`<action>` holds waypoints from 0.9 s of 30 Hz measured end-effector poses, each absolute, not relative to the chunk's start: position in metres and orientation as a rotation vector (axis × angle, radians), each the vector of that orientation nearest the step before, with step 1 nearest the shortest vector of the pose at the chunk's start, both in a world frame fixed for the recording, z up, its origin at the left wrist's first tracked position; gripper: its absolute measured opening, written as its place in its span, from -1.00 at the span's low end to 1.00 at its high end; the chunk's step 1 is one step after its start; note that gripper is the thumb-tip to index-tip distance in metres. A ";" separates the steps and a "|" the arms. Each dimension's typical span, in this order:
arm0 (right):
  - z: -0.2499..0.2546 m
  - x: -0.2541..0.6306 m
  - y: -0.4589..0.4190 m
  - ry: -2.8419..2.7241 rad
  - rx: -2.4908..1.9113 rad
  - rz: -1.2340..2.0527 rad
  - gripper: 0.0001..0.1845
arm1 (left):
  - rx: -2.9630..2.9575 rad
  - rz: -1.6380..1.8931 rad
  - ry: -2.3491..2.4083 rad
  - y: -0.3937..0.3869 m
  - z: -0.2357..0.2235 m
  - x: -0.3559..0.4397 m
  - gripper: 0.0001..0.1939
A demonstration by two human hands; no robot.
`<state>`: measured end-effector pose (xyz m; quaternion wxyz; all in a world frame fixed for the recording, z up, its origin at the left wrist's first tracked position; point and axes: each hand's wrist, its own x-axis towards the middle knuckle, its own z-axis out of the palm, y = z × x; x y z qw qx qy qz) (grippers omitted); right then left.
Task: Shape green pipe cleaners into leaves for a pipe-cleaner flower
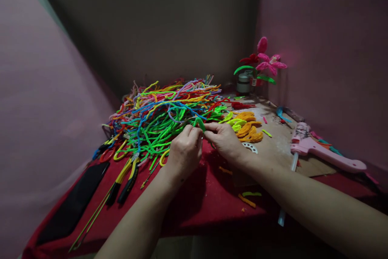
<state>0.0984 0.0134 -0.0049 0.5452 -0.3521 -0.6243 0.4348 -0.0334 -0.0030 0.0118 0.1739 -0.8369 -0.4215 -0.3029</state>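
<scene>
Both hands meet over the front of a big pile of coloured pipe cleaners [157, 129]. Between them stands a green pipe cleaner [200, 124], bent into a flat, leaf-like shape. My left hand [186, 148] is closed, its thumb and finger pinching the lower part of this piece. From the right, the fingertips of my right hand [226, 142] press against the same piece. The fingers partly hide its lower end.
Yellow-handled pliers [124, 180] and a black phone-like slab [74, 200] lie left on the red cloth [194, 206]. To the right are orange looped pieces [250, 129], cardboard [281, 146] and a pink glue gun [325, 152]. Pink pipe-cleaner flowers [270, 63] stand behind.
</scene>
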 end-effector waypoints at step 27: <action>-0.004 0.100 0.014 -1.328 -0.844 1.230 -0.89 | -2.732 -2.188 -2.138 0.001 0.023 -0.035 -0.77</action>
